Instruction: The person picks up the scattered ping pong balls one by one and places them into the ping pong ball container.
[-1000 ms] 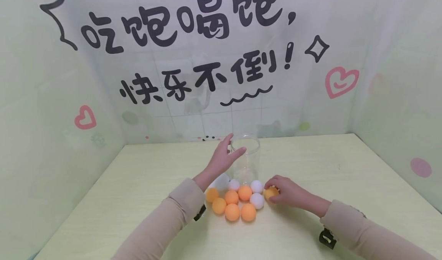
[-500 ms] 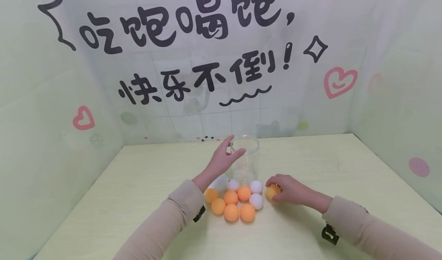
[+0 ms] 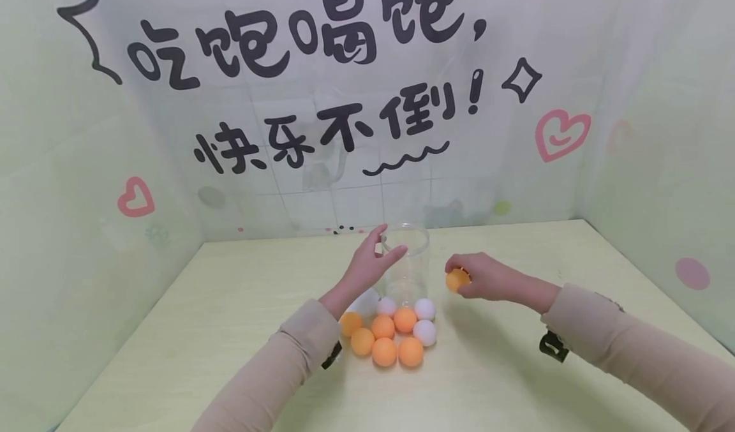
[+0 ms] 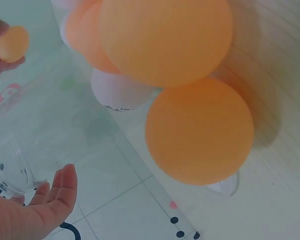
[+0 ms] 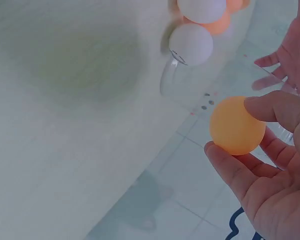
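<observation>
An orange ping-pong ball [image 3: 457,281] is pinched between the thumb and fingers of my right hand [image 3: 485,277], raised above the table to the right of a tall clear cup [image 3: 415,272]. The right wrist view shows the same ball [image 5: 237,125] between thumb and fingertips. My left hand [image 3: 369,261] holds the cup near its rim, thumb on the near side and fingers at the far left. In front of the cup lie several orange ping-pong balls [image 3: 385,352] and several white ones [image 3: 425,333]. No ball shows inside the cup.
The pale wooden table [image 3: 258,279] meets a back wall [image 3: 275,208] with black lettering, and side walls enclose it. A whitish object [image 3: 365,302], partly hidden by my left wrist, lies left of the cup.
My right hand has lifted the orange ping-pong ball off the table, moving it up and away from the other balls. My left hand stays at the cup.
</observation>
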A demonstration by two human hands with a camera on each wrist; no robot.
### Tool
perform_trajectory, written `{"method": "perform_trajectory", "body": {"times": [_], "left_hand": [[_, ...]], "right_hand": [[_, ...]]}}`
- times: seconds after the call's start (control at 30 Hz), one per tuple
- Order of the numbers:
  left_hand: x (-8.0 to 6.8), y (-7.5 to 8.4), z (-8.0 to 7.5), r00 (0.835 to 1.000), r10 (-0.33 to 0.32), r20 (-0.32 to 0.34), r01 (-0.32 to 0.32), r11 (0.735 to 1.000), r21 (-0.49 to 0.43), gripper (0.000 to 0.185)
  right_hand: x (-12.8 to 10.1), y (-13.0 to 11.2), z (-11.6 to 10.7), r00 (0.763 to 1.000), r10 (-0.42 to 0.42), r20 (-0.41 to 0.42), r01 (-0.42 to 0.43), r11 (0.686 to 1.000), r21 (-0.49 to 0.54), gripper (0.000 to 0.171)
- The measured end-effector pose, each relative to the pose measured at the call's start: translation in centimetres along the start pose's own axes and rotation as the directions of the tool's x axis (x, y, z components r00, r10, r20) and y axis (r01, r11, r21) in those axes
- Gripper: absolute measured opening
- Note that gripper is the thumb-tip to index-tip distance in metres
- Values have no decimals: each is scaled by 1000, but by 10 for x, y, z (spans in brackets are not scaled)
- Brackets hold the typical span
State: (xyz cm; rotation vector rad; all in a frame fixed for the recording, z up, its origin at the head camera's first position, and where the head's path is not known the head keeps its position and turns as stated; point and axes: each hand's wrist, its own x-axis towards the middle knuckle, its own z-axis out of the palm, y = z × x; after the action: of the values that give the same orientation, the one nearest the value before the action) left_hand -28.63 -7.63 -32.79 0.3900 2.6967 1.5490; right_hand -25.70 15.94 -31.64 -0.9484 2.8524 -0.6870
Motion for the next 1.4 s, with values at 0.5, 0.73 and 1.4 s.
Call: {"method": "perform_trajectory", "body": {"times": [0.5,0.73,1.4], "left_hand": [[2,0,-2,1000,2,18,-2,1000,11,74],[2,0,-4,1000,9,23,-9,1000,21,74],[3,-1,-4,999,1,41,-2,1000,20,74]], "right_hand": [[20,-24,-54,995,-42,-92,33,994,-103,25],[29,-31,-67,979,-100,-175,83,991,-103,25],[56,-27,-50,981,-72,-183,75,997,11,32]]}}
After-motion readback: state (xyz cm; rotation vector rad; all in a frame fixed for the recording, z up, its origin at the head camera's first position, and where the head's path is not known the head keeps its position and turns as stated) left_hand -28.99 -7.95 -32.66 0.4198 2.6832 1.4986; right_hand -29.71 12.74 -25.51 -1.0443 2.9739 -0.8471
